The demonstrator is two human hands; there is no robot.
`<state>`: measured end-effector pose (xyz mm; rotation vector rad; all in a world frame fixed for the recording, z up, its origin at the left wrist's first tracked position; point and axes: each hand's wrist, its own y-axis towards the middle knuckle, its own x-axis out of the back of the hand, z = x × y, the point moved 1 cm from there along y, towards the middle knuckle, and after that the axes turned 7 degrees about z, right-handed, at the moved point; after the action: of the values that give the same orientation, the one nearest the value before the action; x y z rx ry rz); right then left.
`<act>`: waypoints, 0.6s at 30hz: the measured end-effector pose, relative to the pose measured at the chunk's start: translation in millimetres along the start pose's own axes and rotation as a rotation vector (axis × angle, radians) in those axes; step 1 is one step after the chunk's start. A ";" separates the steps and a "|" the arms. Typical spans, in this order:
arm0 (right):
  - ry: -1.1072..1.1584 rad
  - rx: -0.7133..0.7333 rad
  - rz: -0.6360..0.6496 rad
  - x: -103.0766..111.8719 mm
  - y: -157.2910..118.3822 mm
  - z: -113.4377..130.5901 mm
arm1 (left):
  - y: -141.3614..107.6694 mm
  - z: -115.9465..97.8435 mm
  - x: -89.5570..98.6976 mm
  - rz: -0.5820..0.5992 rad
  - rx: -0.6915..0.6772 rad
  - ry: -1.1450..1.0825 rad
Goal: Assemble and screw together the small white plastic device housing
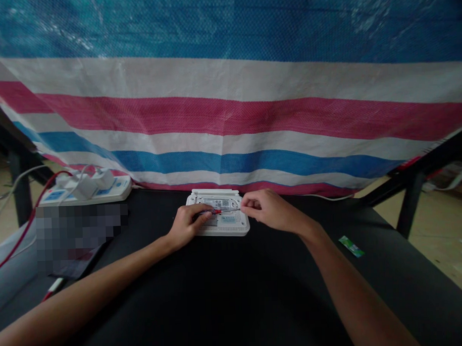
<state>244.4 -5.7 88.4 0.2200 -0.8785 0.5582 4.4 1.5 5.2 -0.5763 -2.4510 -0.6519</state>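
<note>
A white plastic device with vents and printed labels [229,228], which looks like a router lying underside up, rests at the far part of the black table. Over it my left hand [185,225] is closed on the red handle of a small screwdriver [218,212]. The screwdriver lies nearly level, its thin metal shaft pointing right. At the shaft's far end my right hand [268,209] has thumb and fingers pinched together. Whether it grips the tip or some small part there is too small to make out.
A white power strip [118,189] with plugs and cables stands at the back left. In front of it lies a dark tablet-like object [78,259], partly blurred out. A small green packet [352,246] is on the black table [235,304] at right. Behind hangs a striped tarp [229,112].
</note>
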 end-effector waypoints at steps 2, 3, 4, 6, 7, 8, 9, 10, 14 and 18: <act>0.002 0.001 0.009 -0.4 0.1 0.2 | 0.0 0.0 -0.1 0.000 0.002 0.001; 0.002 0.003 0.014 -0.7 0.3 0.3 | 0.0 0.0 -0.1 -0.004 0.002 0.003; 0.001 0.005 0.019 -1.0 0.4 0.4 | 0.1 -0.1 -0.1 -0.007 0.002 0.005; -0.005 0.008 0.020 -1.5 0.6 0.3 | 0.2 -0.3 0.1 -0.011 0.005 0.007; -0.008 0.008 0.019 -1.7 0.7 0.2 | 0.3 -0.4 0.2 -0.009 0.009 0.006; -0.009 0.006 0.019 -2.0 0.8 0.0 | 0.3 -0.4 0.3 -0.006 0.013 0.005; -0.009 0.003 0.018 -2.4 0.9 -0.2 | 0.2 -0.4 0.4 -0.005 0.016 0.002; -0.007 0.002 0.017 -2.8 1.0 -0.6 | 0.2 -0.4 0.5 -0.006 0.018 0.000; -0.003 0.006 0.019 -4.4 1.3 -2.1 | 0.1 1.2 0.2 -0.021 0.019 -0.011; 0.012 -0.006 0.028 -4.7 1.5 -2.1 | 0.1 4.0 -0.9 -0.015 0.012 -0.010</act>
<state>242.6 -5.4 83.4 0.1994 -0.8724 0.5825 3.6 3.5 1.7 -0.5582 -2.4687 -0.6420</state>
